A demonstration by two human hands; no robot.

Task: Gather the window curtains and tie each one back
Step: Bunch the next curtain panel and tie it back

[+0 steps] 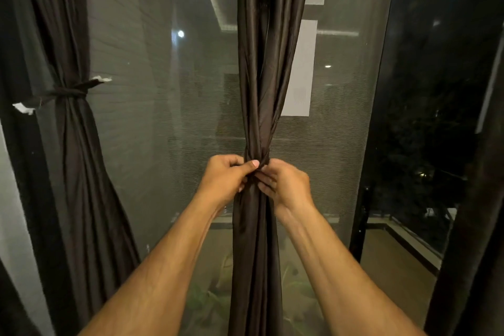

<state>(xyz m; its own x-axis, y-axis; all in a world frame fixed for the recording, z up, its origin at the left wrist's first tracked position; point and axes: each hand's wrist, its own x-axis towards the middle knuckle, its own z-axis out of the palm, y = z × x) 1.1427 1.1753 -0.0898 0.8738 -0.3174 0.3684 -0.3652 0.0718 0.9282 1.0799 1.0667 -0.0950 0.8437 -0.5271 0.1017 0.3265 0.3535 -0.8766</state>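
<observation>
Our left hand (226, 174) and right hand (283, 185) pinch the gathered dark brown satin curtain (261, 76) between them, one of two, the other curtain (73, 131) already tied.

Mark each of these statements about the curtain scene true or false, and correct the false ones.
1. The left curtain is already tied back with a band. True.
2. The middle curtain hangs spread flat across the window. False: it is gathered into a narrow bunch.
3. Both hands work at the same spot on the middle curtain. True: the left hand and right hand grip it at the wrap.
4. The right hand rests on the window frame. False: its fingers are curled at the curtain.
5. It is bright daylight outside. False: the view through the window is dark.
</observation>
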